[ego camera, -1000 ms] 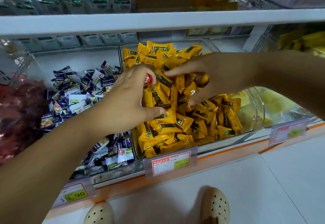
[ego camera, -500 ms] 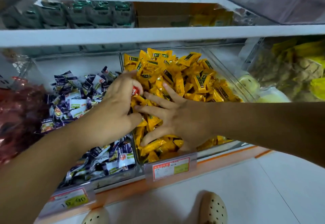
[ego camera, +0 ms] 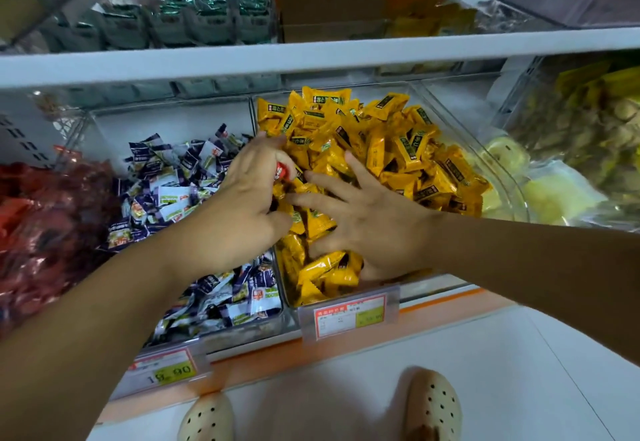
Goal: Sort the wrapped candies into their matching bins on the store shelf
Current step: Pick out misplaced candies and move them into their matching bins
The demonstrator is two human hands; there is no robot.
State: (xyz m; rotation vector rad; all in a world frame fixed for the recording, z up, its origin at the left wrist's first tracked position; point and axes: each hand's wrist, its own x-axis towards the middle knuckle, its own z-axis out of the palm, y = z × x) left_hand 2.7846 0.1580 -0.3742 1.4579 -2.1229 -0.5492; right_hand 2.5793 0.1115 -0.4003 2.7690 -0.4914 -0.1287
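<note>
Nearest are cream clogs [ego camera: 433, 406] on the floor. On the shelf [ego camera: 346, 342] front edge, the left price tag [ego camera: 166, 371] reads 18.90, but the other tag [ego camera: 349, 312] under the yellow bin [ego camera: 446, 118] is too blurry to read. The right hand [ego camera: 374, 229] lies flat with fingers spread on the yellow candies [ego camera: 398, 149] at the bin's front. The left hand [ego camera: 242, 212] pinches a red candy [ego camera: 281, 172] over the divider [ego camera: 254, 111], beside the blue-white candies [ego camera: 166, 177]. The writing on the yellow wrappers' black labels is unreadable. A second ago the right hand was higher up the pile.

Red candy [ego camera: 281, 173] mostly hidden, price label [ego camera: 349, 316] text blurred
</note>
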